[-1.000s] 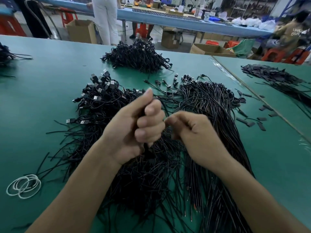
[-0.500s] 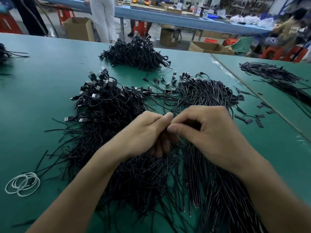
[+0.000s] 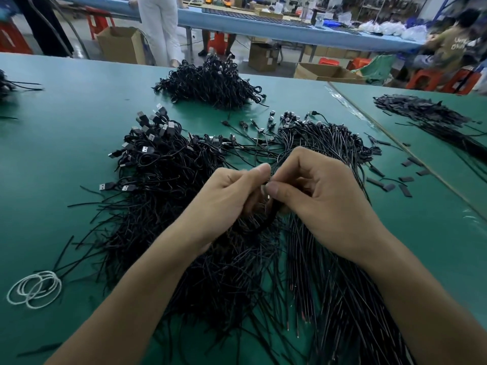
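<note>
Curved bundle of thin black cables [image 3: 267,219] just above the loose cable heap [image 3: 237,272]

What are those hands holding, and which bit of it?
A bunch of thin black cables. The left hand grips round its upper end; the right hand pinches the same end with thumb and forefinger. Its tip is hidden.
</note>
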Demonstrator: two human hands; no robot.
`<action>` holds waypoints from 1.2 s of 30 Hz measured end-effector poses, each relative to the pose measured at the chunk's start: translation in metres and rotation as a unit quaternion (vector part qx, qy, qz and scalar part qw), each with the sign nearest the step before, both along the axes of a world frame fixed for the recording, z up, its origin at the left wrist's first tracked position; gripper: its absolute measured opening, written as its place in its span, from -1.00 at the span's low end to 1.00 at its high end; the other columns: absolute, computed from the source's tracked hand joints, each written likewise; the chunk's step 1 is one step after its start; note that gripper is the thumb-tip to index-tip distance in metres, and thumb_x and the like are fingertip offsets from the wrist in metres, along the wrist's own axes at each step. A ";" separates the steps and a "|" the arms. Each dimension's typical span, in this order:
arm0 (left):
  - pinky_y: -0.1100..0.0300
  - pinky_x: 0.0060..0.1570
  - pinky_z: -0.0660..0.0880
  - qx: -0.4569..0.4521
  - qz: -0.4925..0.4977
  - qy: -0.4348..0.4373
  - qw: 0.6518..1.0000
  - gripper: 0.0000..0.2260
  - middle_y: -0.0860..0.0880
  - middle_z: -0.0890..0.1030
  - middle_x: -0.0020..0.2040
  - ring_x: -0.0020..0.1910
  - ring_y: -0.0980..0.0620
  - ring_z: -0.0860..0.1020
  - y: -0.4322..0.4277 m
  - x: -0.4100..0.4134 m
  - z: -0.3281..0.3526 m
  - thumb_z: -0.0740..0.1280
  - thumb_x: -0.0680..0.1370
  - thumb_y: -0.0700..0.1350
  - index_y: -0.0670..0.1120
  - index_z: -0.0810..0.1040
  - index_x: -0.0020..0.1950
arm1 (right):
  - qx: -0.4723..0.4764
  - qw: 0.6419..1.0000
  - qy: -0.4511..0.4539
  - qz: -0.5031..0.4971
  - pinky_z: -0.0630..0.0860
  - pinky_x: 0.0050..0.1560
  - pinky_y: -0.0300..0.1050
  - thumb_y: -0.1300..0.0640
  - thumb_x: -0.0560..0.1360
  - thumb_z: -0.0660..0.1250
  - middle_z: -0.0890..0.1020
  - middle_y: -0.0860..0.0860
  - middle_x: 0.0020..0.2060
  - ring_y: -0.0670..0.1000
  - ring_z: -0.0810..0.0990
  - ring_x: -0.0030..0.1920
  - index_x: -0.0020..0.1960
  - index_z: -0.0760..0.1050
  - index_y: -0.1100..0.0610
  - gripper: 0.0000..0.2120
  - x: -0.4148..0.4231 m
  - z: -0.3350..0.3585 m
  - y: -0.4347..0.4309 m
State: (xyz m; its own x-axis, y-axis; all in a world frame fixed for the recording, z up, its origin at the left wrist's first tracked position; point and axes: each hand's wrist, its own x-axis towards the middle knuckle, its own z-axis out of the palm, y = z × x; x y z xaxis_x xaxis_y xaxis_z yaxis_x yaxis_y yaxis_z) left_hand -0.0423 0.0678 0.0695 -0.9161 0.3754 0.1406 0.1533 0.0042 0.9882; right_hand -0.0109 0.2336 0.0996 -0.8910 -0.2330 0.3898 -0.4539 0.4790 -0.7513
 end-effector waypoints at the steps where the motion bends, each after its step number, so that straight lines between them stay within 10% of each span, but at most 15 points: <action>1: 0.32 -0.36 0.44 0.038 0.010 -0.016 0.999 -0.57 0.01 0.45 -0.45 -0.41 0.06 0.46 0.002 -0.002 -0.003 0.31 0.62 0.02 -0.08 0.46 -0.43 | 0.007 1.000 0.017 -0.015 0.61 -0.16 0.03 0.18 0.49 0.46 0.65 -0.08 -0.26 -0.02 0.65 -0.22 -0.16 0.53 0.02 -0.86 0.000 -0.001 -0.002; 6: 0.23 -0.51 0.51 0.132 -0.193 -0.267 0.935 -0.45 -0.10 0.63 -0.33 -0.45 0.00 0.61 0.002 -0.002 0.000 0.11 0.60 0.24 -0.10 0.70 -0.22 | -0.008 0.997 0.069 -0.034 0.54 -0.25 -0.27 0.19 0.49 0.46 0.63 -0.09 -0.29 -0.11 0.62 -0.29 -0.14 0.53 0.07 -0.89 -0.004 -0.007 -0.010; 10: 0.43 -0.66 0.17 0.045 -0.065 -0.197 0.977 -0.47 0.00 0.46 -0.49 -0.67 0.15 0.25 -0.001 -0.006 -0.006 0.09 0.64 0.26 -0.03 0.63 -0.27 | 0.024 0.995 0.031 -0.096 0.51 -0.18 -0.31 -0.03 0.55 0.37 0.63 -0.09 -0.26 -0.12 0.60 -0.21 -0.06 0.55 0.02 -0.87 -0.009 -0.016 -0.003; 13: 0.38 -0.67 0.13 0.054 0.017 -0.142 0.988 -0.49 0.06 0.35 -0.52 -0.63 0.15 0.20 -0.007 -0.010 -0.006 0.10 0.64 0.24 -0.01 0.58 -0.33 | 0.084 0.974 -0.158 -0.140 0.56 -0.36 -0.21 -0.34 0.52 0.10 0.59 -0.02 -0.30 -0.14 0.51 -0.42 -0.11 0.47 0.02 -0.56 -0.009 -0.031 0.006; 17: 0.33 -0.64 0.07 0.076 0.077 -0.096 0.990 -0.49 0.07 0.26 -0.55 -0.62 0.12 0.15 -0.009 -0.011 -0.003 0.12 0.64 0.22 0.02 0.40 -0.45 | 0.295 0.904 -0.294 -0.099 0.41 -0.47 -0.19 -0.28 0.55 0.27 0.54 -0.02 -0.38 -0.08 0.42 -0.51 -0.24 0.49 0.14 -0.51 0.001 -0.068 0.001; 24: 0.35 -0.68 0.20 0.091 0.144 -0.085 0.982 -0.51 0.02 0.40 -0.55 -0.64 0.14 0.28 -0.012 -0.011 -0.004 0.25 0.58 0.24 0.00 0.47 -0.46 | 0.328 0.878 -0.336 -0.097 0.54 -0.29 -0.08 -0.07 0.48 0.39 0.55 0.00 -0.42 0.06 0.50 -0.41 -0.27 0.55 0.15 -0.69 0.001 -0.078 -0.007; 30: 0.28 -0.64 0.15 0.065 0.157 -0.066 0.983 -0.40 0.07 0.29 -0.59 -0.64 0.13 0.21 -0.007 -0.009 -0.004 0.04 0.64 0.28 -0.01 0.36 -0.50 | 0.326 0.883 -0.300 -0.156 0.68 -0.18 -0.02 -0.03 0.49 0.37 0.65 -0.01 -0.33 0.00 0.66 -0.30 -0.24 0.58 0.05 -0.80 -0.001 -0.048 0.011; 36: 0.46 -0.63 0.23 0.052 0.128 -0.082 0.987 -0.47 0.08 0.36 -0.64 -0.68 0.22 0.28 -0.002 -0.004 0.002 0.01 0.71 0.10 -0.19 0.40 -0.33 | 0.160 0.958 -0.133 -0.200 0.45 -0.42 -0.47 0.10 0.54 0.41 0.65 -0.08 -0.47 -0.23 0.61 -0.47 -0.22 0.60 0.03 -0.85 -0.007 -0.014 0.034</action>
